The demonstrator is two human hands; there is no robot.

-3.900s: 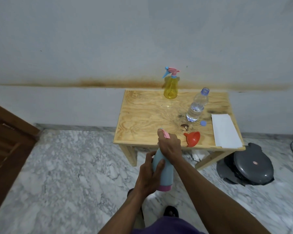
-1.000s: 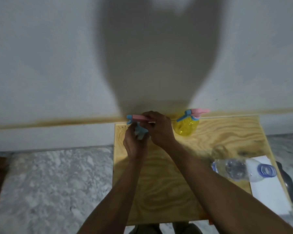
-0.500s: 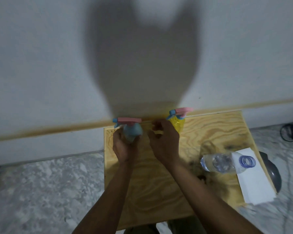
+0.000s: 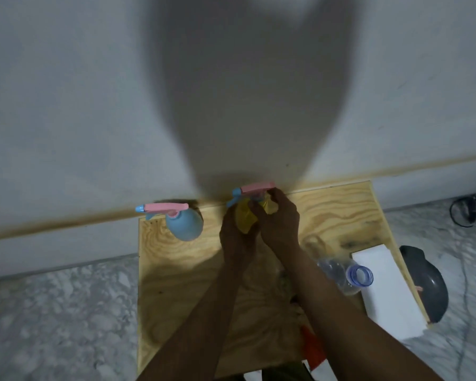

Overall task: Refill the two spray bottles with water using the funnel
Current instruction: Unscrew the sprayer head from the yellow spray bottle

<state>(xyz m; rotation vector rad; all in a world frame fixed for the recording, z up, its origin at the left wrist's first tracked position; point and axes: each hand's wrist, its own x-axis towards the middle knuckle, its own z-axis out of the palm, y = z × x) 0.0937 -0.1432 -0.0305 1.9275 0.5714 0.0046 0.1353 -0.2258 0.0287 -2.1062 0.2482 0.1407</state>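
Now both hands, left hand [image 4: 238, 235] and right hand [image 4: 279, 224], are holding the upright yellow spray bottle [image 4: 246, 217] at twelve o'clock on the worktop [image 4: 176, 284], its pink top pointing nine o'clock.

Both arms are bare up to the frame edge. The left hand [image 4: 238, 237] and right hand [image 4: 279, 225] wear no gloves.

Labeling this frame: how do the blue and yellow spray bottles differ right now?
The blue spray bottle stands free at the table's back left; the yellow spray bottle is gripped by the left hand, while the right hand holds its trigger head. Blue looks opaque, yellow translucent. Both stand upright near the wall with pink-and-blue trigger heads on.
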